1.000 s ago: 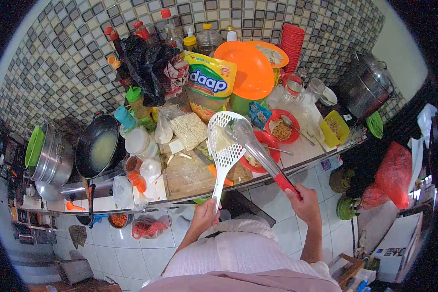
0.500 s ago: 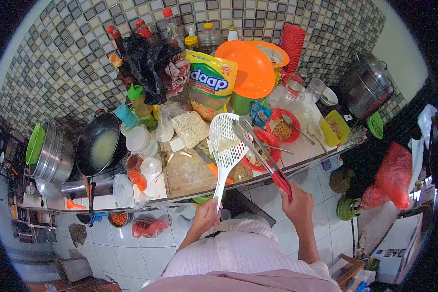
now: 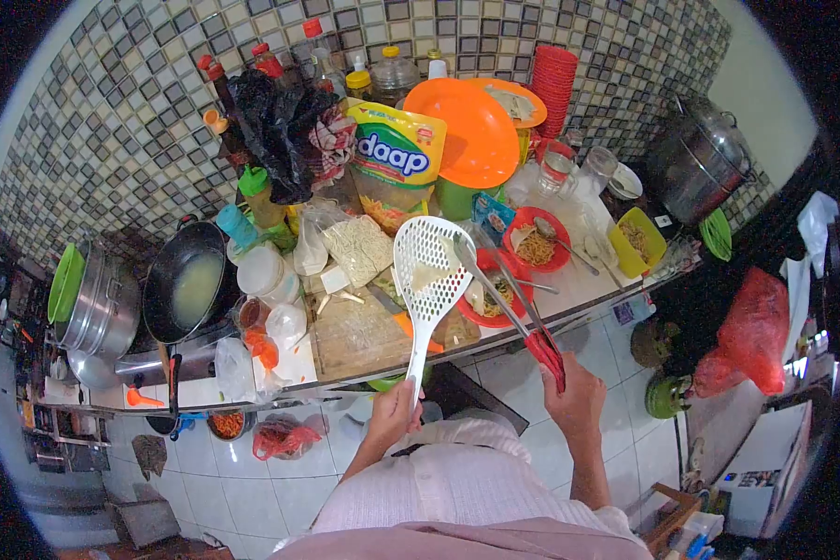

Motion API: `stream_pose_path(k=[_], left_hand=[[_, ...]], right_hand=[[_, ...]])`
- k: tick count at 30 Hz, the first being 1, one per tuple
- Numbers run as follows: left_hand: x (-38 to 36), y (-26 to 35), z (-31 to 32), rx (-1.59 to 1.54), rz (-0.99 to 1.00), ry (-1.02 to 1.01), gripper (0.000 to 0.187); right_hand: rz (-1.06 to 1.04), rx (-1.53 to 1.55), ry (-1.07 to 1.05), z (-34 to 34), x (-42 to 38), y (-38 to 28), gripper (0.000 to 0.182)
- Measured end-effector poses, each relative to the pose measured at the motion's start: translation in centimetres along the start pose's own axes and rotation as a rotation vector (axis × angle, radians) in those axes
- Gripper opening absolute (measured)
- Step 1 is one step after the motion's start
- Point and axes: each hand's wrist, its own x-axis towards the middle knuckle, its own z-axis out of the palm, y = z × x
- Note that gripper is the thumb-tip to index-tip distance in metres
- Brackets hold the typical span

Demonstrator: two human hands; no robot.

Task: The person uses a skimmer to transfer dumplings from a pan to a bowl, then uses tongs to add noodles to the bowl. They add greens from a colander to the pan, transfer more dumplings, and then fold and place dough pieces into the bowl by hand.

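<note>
My left hand is closed around the handle of a white slotted skimmer, held up over the counter's front edge. A pale, flat piece of food lies on its perforated head. In my right hand are metal tongs with red grips. The tongs' arms stand apart: one tip reaches the right side of the skimmer's head, the other extends over the red bowls. A red bowl with noodles and greens sits behind the tongs, partly covered. Another red bowl with noodles and a spoon is behind it.
On the left, a black wok with pale liquid sits beside a steel pot. A wooden cutting board holds an orange-handled knife. A noodle block, orange plates and a yellow container stand farther back.
The tongs' arms have spread farther apart. The skimmer has shifted slightly left in view, with the pale piece still on it. The camera view has shifted a little.
</note>
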Motion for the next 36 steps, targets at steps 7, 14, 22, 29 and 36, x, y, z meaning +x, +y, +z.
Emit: stream_pose_path(k=[7,14,22,29,36], left_hand=[[0.4,0.1,0.4,0.082,0.006,-0.064,0.034],[0.4,0.7,1.0,0.214,0.039,-0.103,0.033],[0.4,0.8,1.0,0.300,0.050,-0.100,0.032],[0.3,0.3,0.3,0.377,0.062,-0.101,0.033],[0.3,0.7,-0.3,0.446,0.042,-0.119,0.035]], right_hand=[[0.103,0.221,-0.011,-0.7,-1.2,1.6,0.028],[0.223,0.313,-0.021,0.2,-2.6,1.9,0.024],[0.267,0.285,-0.013,-0.4,-3.4,2.1,0.026],[0.356,0.302,-0.133,-1.3,-4.2,2.3,0.029],[0.414,0.392,-0.168,-0.9,-5.1,3.3,0.028]])
